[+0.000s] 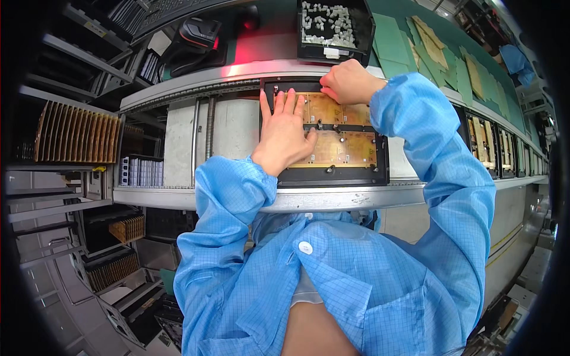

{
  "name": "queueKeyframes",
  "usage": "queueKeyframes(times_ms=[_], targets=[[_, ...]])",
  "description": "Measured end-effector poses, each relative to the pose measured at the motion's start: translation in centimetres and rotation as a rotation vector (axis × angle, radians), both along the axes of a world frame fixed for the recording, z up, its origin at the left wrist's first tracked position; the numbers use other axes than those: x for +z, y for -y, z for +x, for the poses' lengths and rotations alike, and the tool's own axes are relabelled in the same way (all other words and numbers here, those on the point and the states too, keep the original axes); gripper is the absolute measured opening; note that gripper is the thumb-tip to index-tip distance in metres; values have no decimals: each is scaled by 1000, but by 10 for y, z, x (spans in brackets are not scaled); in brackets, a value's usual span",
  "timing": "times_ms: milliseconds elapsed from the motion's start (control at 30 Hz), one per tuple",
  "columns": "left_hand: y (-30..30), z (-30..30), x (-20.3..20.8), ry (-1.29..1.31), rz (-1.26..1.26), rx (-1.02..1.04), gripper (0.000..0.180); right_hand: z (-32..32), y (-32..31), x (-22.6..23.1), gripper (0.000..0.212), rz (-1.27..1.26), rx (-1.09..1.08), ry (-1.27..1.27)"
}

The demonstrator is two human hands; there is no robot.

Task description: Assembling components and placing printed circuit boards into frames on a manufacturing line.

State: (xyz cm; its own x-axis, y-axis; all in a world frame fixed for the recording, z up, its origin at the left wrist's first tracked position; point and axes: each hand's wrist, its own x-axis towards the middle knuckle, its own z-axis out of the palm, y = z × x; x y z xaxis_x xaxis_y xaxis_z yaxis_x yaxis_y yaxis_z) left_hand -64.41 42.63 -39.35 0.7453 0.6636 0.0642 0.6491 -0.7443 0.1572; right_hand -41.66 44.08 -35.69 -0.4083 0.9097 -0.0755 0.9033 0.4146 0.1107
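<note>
A copper-coloured circuit board panel lies in a black frame-like fixture, between the metal rails of a conveyor. Small dark and metallic clips sit along the fixture's edges and across its middle. My left hand rests on the left part of the panel with its fingers stretched out, covering what lies beneath. At the fixture's far edge, my right hand is closed, thumb and fingers pinched together. Whatever is between those fingertips, if anything, is hidden.
Beyond the far rail stands a black bin of small white parts. A dark handheld scanner casts red light at the far left. Green sheets lie far right. A rack of boards stands left; more fixtures line the conveyor rightward.
</note>
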Motion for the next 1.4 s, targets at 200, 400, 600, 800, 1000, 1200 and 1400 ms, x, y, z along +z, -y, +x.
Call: queueKeyframes(times_ms=[200,400,600,800,1000,1200,1400], targets=[[-2,-3,-5,57,-24,-23,80,4,14,0,40,-177,-340,-236],[4,-4,4,170,-6,-90,75,69,77,9,32,82,-565,-373],[7,0,5,40,50,-136,66,89,93,-18,32,190,-369,-304],[9,4,3,46,65,-142,67,90,69,-24,28,168,-202,-34],[7,5,-1,71,56,-158,70,70,62,-23,38,-27,-537,-65],[5,0,-5,87,70,-159,71,71,97,9,19,-164,-518,-494],[4,1,-5,93,79,-177,73,85,132,-24,16,-3,-154,-706]])
